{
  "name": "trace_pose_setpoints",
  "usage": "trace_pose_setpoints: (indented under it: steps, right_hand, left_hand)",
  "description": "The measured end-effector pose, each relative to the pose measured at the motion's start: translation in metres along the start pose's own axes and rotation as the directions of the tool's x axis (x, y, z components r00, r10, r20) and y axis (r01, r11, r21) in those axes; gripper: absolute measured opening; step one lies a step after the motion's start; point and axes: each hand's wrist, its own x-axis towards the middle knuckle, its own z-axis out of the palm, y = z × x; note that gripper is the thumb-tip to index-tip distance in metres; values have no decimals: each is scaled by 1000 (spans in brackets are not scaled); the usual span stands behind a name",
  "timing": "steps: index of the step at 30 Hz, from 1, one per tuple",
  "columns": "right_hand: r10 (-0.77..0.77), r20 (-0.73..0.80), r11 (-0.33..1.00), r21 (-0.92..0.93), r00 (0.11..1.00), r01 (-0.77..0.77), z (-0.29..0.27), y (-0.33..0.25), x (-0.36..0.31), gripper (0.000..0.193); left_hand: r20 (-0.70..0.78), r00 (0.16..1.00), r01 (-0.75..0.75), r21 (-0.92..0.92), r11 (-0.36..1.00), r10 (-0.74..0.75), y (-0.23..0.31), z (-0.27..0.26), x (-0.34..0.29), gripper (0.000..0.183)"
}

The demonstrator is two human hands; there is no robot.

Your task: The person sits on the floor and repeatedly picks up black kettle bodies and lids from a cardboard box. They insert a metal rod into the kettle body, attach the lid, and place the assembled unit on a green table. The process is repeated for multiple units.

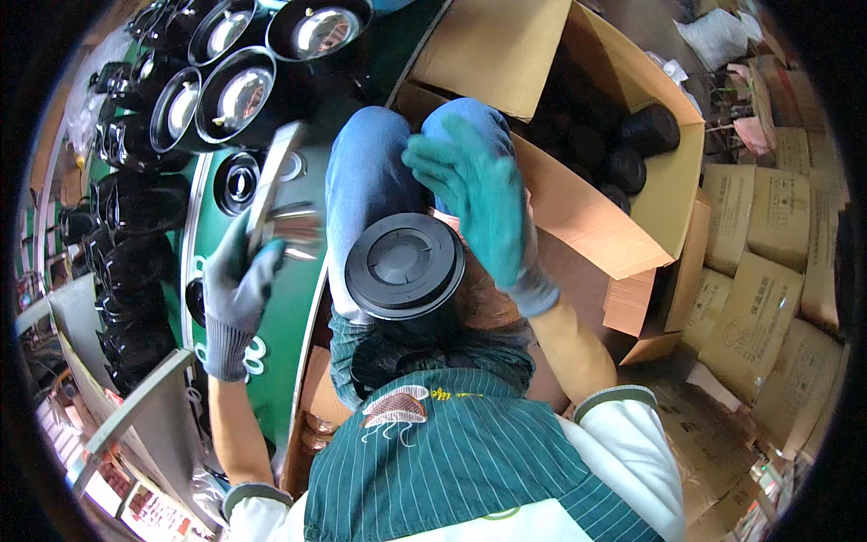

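A black round container with a lid [405,262] stands upright in my lap, between my thighs. My left hand [239,285], in a grey glove, is raised to its left over the green table, closed on a long pale strip-like thing [274,176]. A brownish striped part sits beside the strip; motion blur hides what kind of thing it is. My right hand [483,203], in a green-coated glove, is held up beyond and to the right of the container. Its fingers are stretched out, with nothing seen in them, and it appears apart from the lid.
Several black pots with shiny insides [239,95] crowd the table's far left. A black ring-shaped part [239,183] and white rings [256,348] lie on the green table [280,316]. To the right, an open cardboard box [591,212] holds black cylindrical things; closed cartons [750,316] are stacked beyond.
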Motion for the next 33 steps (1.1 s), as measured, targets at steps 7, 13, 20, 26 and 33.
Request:
trace_pose_setpoints:
  steps: [7, 13, 20, 26, 33]
  right_hand:
    - [327, 56, 945, -37, 943, -325, 20, -14, 42, 54]
    - [502, 36, 840, -258, 864, -477, 10, 30, 71, 41]
    - [394, 258, 893, 118, 882, -434, -8, -4, 17, 43]
    - [69, 299, 961, 236, 952, -143, 9, -29, -36, 44]
    - [98, 825, 795, -401, 557, 454, 25, -63, -10, 28]
  left_hand:
    - [457, 872, -447, 601, 662, 174, 86, 50, -13, 59]
    - [151, 984, -65, 793, 606, -93, 112, 98, -53, 73]
    - [282, 929, -340, 385, 858, 241, 65, 72, -42, 48]
    - [259, 689, -708, 440, 552, 677, -1, 55, 16, 41]
    - [470, 513, -856, 219, 468, 718, 24, 82, 85, 36]
